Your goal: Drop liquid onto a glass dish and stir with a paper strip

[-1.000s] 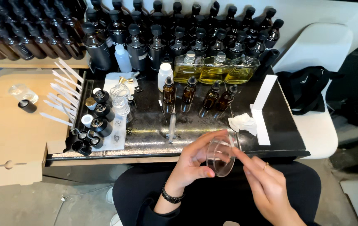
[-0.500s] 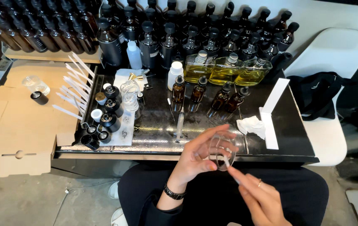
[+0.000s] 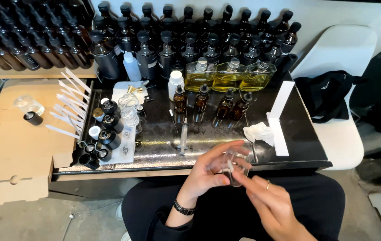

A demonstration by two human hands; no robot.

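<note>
Two hands' grip (image 3: 237, 176) around clear bottle (image 3: 236, 161)

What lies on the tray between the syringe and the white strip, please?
In the head view, a crumpled white tissue lies between the syringe and the white strip.

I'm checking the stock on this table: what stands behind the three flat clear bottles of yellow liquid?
Behind the three yellow-liquid bottles stand rows of dark bottles with black caps, reaching back to the white wall. Their lower halves are hidden by the bottles in front.
</note>
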